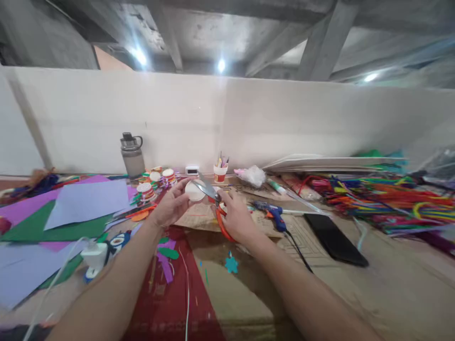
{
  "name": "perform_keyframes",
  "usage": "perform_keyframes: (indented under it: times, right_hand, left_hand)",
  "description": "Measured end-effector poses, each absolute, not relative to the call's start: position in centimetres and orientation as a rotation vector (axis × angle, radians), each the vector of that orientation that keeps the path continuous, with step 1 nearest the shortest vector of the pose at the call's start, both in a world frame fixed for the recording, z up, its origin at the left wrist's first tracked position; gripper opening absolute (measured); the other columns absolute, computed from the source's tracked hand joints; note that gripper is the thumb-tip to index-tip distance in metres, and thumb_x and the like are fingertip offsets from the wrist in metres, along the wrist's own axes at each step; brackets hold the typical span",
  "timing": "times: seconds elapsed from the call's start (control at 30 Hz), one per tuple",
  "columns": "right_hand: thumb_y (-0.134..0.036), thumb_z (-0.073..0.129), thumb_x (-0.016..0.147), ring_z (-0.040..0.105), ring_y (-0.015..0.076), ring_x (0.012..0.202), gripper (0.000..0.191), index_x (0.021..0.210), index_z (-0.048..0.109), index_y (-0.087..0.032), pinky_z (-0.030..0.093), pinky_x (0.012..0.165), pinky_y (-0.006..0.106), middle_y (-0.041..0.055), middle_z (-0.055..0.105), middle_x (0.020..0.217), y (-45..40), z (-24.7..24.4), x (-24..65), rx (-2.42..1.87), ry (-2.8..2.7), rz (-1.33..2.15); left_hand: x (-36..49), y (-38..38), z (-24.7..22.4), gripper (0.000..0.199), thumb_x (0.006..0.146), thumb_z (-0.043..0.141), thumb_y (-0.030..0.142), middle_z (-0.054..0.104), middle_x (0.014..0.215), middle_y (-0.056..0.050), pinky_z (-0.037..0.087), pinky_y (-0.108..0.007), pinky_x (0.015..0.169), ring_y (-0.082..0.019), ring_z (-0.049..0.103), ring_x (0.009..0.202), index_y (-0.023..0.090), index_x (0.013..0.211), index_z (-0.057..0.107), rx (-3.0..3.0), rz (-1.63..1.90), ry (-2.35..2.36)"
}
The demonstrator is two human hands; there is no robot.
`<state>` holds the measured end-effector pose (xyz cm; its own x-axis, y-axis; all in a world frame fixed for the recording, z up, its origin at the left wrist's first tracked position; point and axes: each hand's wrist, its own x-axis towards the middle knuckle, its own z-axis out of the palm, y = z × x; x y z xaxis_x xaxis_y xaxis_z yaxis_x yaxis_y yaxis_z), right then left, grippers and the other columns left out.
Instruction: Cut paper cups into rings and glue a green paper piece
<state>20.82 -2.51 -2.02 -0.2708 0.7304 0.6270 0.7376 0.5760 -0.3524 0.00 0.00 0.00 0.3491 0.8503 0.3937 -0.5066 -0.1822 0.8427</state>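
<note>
Near twelve o'clock, the left hand [171, 205] gripped a white round piece [193, 192], apparently steadying it for scissors [210, 191] the right hand [237, 216] gripped.

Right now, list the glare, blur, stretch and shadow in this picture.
Head view: hazy glare around the ceiling lights; the coloured sticks at the right look stretched and smeared; the scissors near the centre are fairly legible; a soft shadow darkens the cardboard below.

The scissors [213, 194] pair shiny, smooth metal blades with orange plastic-looking handles, while the bottle [132, 158] looks like smooth, translucent grey plastic.
</note>
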Motion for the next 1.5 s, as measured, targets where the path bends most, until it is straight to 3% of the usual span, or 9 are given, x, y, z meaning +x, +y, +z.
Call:
perform_keyframes:
  times: [0.33,0.63,0.9,1.27,1.5]
  right_hand:
    - [-0.024,0.053,0.088,0.053,0.0225,0.091,0.033,0.120,0.053,-0.018,0.044,0.078,0.031,0.0100,0.055,0.103,-2.7,-1.5,21.5,-1.197,-2.076,-0.154]
    - [-0.025,0.052,0.088,0.053,0.0237,0.093,0.031,0.117,0.055,-0.017,0.044,0.081,0.033,0.0113,0.056,0.102,-2.9,-1.1,21.5,-1.206,-2.074,-0.167]
    - [-0.023,0.050,0.087,0.055,0.0230,0.090,0.036,0.122,0.054,-0.017,0.045,0.079,0.032,0.0115,0.056,0.102,-2.8,-1.3,21.6,-1.202,-2.079,-0.182]
    - [-0.020,0.050,0.086,0.057,0.0233,0.091,0.036,0.122,0.054,-0.018,0.044,0.076,0.031,0.0123,0.058,0.107,-3.0,-1.0,21.6,-1.269,-2.111,-0.209]
    - [-0.021,0.050,0.087,0.059,0.0215,0.085,0.035,0.122,0.055,-0.021,0.042,0.070,0.029,0.0100,0.062,0.103,-3.0,-1.0,21.6,-1.340,-2.141,-0.253]
  left_hand:
    - [-0.4,0.3,-0.7,0.050,0.069,0.082,0.029,0.066,0.118,-0.011,0.055,-0.037,0.088,-0.024,0.065,0.103,0.019,0.115,0.065,1.176,1.154,0.361]
    - [0.1,0.0,-0.2,0.054,0.069,0.082,0.029,0.065,0.121,-0.011,0.054,-0.035,0.089,-0.022,0.064,0.102,0.020,0.120,0.064,1.204,1.208,0.356]
    - [0.0,0.0,-0.3,0.053,0.070,0.081,0.030,0.064,0.121,-0.011,0.057,-0.030,0.079,-0.021,0.065,0.098,0.020,0.119,0.064,1.196,1.191,0.340]
    - [0.1,0.0,-0.1,0.050,0.070,0.081,0.030,0.068,0.110,-0.008,0.059,-0.028,0.075,-0.020,0.068,0.092,0.019,0.116,0.064,1.184,1.185,0.321]
    - [-0.3,0.0,0.3,0.050,0.073,0.078,0.038,0.070,0.104,-0.012,0.058,-0.027,0.070,-0.022,0.068,0.090,0.013,0.114,0.065,1.199,1.172,0.347]
